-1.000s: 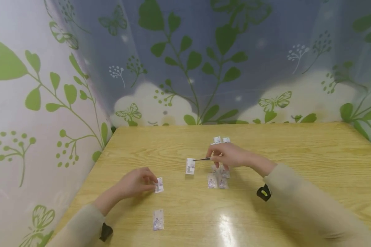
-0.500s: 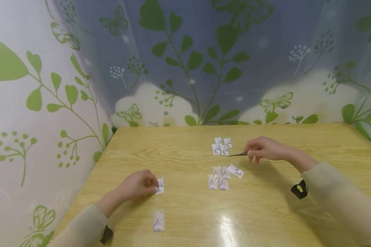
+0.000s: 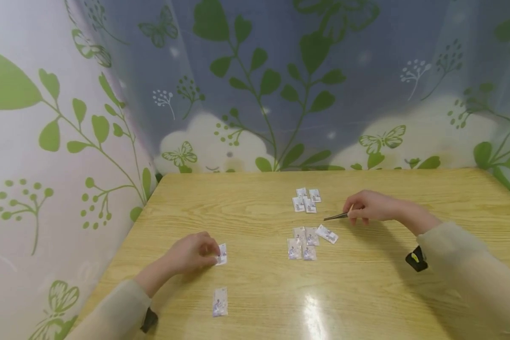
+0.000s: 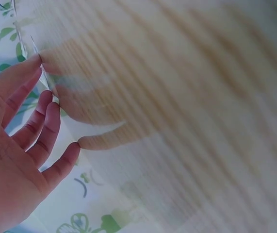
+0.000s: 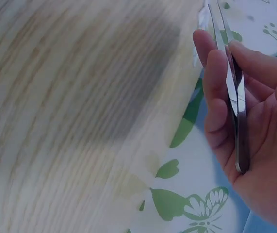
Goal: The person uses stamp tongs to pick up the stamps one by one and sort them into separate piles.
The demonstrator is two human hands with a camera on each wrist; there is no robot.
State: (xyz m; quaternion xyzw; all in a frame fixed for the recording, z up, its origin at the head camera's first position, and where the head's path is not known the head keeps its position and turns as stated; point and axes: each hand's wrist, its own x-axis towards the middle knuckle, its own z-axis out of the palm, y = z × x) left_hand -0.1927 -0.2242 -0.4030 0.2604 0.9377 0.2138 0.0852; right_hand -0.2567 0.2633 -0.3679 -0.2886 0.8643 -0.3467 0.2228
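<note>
My right hand (image 3: 369,206) holds a pair of metal tweezers (image 3: 336,216), which points left just above the table; in the right wrist view the tweezers (image 5: 235,97) lie between thumb and fingers, prongs apart and nothing between them. A slanted pale printed card (image 3: 327,234) lies below their tips, beside a cluster of several similar cards (image 3: 294,249). My left hand (image 3: 194,251) rests thumb and fingertips on the left edge of another small printed card (image 3: 223,254), partly covering it. In the left wrist view the left hand (image 4: 26,141) has loosely bent fingers, tips down at the tabletop.
A second group of several small cards (image 3: 298,204) lies farther back on the wooden table (image 3: 221,198). One single card (image 3: 220,302) lies near the front, below my left hand. A leaf-patterned curtain (image 3: 246,94) hangs behind and along the left side.
The card that was in the tweezers was carried right and let go; it lies slanted beside the lower cluster. My right hand moved right, then slightly farther. The left hand stayed put.
</note>
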